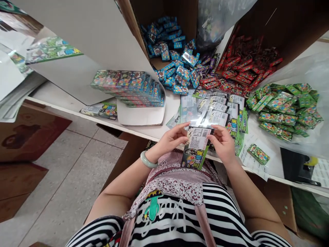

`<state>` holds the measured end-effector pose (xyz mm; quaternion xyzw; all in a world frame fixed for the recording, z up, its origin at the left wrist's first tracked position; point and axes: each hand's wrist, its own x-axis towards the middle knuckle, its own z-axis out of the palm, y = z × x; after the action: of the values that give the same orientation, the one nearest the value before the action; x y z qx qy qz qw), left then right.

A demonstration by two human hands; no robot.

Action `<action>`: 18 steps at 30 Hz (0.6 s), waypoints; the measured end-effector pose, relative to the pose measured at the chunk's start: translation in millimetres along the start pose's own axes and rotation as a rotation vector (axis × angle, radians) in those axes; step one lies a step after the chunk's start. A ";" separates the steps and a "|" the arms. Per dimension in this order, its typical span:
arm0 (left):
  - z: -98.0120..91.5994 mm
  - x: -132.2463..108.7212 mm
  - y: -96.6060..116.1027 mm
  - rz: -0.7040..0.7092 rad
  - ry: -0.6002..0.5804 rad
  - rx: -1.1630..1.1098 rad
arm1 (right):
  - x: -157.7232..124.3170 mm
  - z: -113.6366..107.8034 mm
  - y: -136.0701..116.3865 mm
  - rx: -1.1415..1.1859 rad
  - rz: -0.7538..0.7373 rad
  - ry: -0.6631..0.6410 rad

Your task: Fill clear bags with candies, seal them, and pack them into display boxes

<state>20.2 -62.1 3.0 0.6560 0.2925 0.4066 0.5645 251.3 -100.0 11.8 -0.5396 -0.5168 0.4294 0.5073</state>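
A flat printed packaging pouch, black and green with colourful lettering, hangs over my lap at the table's front edge. My left hand pinches its upper left side, a pale bangle on the wrist. On the upper right side, my right hand grips the same pouch between thumb and fingers. Just beyond both hands lie more flat pouches, overlapping in a loose spread. To the right of my right hand, a single small green box rests on white paper.
Small blue boxes spill from a carton at the back, beside red ones. Green boxes lie on clear plastic at right. Stacked boxes stand on white card at left. A tape dispenser sits far right.
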 end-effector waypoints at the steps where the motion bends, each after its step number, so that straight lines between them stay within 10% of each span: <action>1: -0.5 0.3 1.2 0.013 0.021 0.041 | -0.3 -1.4 1.8 -0.018 -0.007 -0.026; 10: -4.0 10.2 0.1 -0.056 -0.003 0.074 | 0.4 -7.2 -1.9 -0.120 -0.033 -0.107; 18: 0.1 18.4 15.9 0.010 0.208 -0.026 | 24.5 -1.3 -21.8 -0.058 0.005 -0.173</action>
<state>28.3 -49.7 22.3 0.6043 0.3412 0.4792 0.5375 252.3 -76.9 35.0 -0.5162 -0.5695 0.4605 0.4441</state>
